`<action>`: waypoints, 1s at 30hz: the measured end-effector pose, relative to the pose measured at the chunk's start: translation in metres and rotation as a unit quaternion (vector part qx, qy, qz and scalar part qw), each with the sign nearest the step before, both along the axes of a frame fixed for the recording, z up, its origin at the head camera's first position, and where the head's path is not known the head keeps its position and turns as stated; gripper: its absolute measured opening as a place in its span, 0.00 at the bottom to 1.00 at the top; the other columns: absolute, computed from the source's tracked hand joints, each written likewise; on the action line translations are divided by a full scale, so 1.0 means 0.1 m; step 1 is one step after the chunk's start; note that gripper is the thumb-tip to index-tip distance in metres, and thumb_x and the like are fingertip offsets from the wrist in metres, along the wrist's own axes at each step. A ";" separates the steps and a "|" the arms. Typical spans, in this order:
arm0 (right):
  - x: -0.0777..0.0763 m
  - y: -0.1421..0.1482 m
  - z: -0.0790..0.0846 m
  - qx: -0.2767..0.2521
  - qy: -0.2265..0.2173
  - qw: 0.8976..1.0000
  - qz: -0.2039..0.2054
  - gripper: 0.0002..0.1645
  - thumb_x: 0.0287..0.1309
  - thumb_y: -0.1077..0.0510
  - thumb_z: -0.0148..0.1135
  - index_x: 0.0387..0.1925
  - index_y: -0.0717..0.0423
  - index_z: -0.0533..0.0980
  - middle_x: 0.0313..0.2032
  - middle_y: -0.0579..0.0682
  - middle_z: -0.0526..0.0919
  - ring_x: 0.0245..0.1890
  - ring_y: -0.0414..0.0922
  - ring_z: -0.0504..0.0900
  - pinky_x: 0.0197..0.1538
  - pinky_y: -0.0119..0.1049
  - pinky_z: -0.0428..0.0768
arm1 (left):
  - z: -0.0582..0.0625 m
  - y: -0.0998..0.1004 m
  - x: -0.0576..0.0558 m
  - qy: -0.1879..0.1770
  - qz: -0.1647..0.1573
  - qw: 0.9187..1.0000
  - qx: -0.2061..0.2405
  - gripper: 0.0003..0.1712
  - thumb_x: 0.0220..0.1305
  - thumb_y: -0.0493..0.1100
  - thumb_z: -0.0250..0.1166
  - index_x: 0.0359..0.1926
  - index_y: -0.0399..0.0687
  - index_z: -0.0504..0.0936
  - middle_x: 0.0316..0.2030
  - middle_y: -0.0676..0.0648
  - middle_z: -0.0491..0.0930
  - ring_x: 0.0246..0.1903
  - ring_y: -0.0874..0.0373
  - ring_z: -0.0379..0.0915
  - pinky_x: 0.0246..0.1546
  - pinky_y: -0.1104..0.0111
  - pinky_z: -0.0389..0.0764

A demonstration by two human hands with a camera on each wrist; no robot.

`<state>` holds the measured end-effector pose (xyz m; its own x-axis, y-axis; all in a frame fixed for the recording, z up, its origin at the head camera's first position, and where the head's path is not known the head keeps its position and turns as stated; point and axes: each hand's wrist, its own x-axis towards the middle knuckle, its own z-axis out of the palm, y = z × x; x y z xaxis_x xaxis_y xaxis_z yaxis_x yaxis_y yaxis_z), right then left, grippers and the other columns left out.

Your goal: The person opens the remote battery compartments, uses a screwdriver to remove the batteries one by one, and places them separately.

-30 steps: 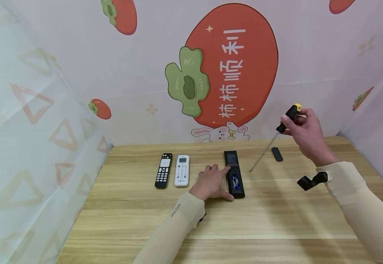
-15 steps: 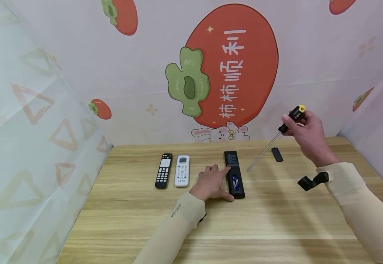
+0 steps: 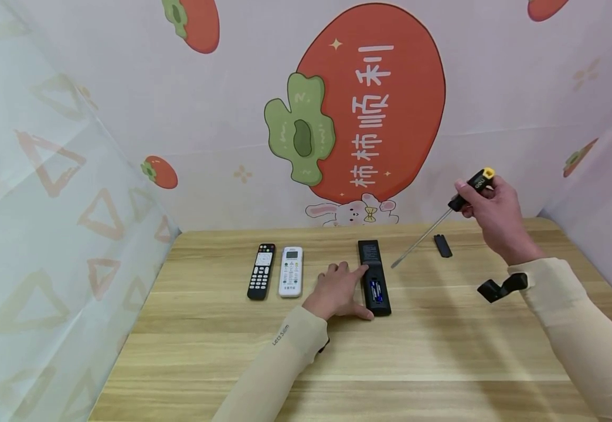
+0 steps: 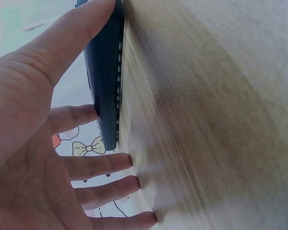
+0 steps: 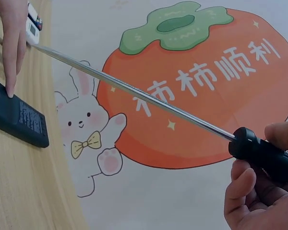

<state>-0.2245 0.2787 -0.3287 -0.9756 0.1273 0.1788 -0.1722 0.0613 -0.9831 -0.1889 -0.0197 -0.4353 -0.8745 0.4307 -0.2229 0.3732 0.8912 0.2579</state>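
Observation:
A black remote control (image 3: 371,258) lies back side up on the table, its battery compartment uncovered and blue batteries (image 3: 377,291) inside. My left hand (image 3: 335,293) steadies it from the left, thumb and index fingertip against its side. In the left wrist view the other fingers (image 4: 110,191) stretch straight down to the tabletop. With my right hand (image 3: 496,214) I grip the black and yellow handle of a screwdriver (image 3: 423,237). Its long metal shaft slants down to the left, the tip in the air just right of the remote. A small black battery cover (image 3: 442,246) lies farther right.
Left of my left hand, a black remote with white buttons (image 3: 261,272) and a white air conditioner remote (image 3: 291,272) lie side by side on the wooden table (image 3: 390,363). A printed cloth wall (image 3: 221,135) rises behind the table, with more cloth at both sides.
The screwdriver tip has swung slightly left and up toward the remote, while its handle has shifted a little right with my right hand. My left hand and the remotes stay put.

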 end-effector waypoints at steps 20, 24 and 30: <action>-0.01 -0.01 -0.04 -0.088 0.008 0.996 0.024 0.05 0.69 0.64 0.60 0.35 0.64 0.76 0.28 0.50 0.82 0.18 0.38 0.74 0.22 0.25 0.75 | 0.01 0.01 0.00 0.000 0.004 1.000 -0.004 0.62 0.43 0.71 0.78 0.78 0.64 0.62 0.68 0.39 0.68 0.65 0.41 0.63 0.63 0.44 0.69; 0.00 0.01 -0.05 -0.088 0.006 0.996 0.025 0.07 0.67 0.66 0.60 0.31 0.63 0.78 0.26 0.50 0.82 0.17 0.38 0.75 0.21 0.26 0.75 | 0.00 0.01 0.00 -0.001 0.005 1.000 -0.004 0.62 0.43 0.71 0.78 0.78 0.64 0.62 0.68 0.40 0.68 0.65 0.42 0.63 0.63 0.44 0.69; 0.00 0.00 -0.05 -0.082 0.000 0.996 0.022 0.09 0.66 0.67 0.61 0.28 0.63 0.80 0.24 0.50 0.82 0.16 0.38 0.75 0.20 0.26 0.76 | 0.00 0.01 0.00 -0.002 0.004 1.000 -0.006 0.62 0.44 0.71 0.78 0.78 0.65 0.62 0.68 0.40 0.68 0.66 0.42 0.63 0.64 0.44 0.69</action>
<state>-0.2246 0.2786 -0.3341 -0.9807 0.1120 0.1601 -0.1721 -0.1068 -0.9793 -0.1891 -0.0189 -0.4352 -0.8771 0.4209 -0.2312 0.3650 0.8972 0.2487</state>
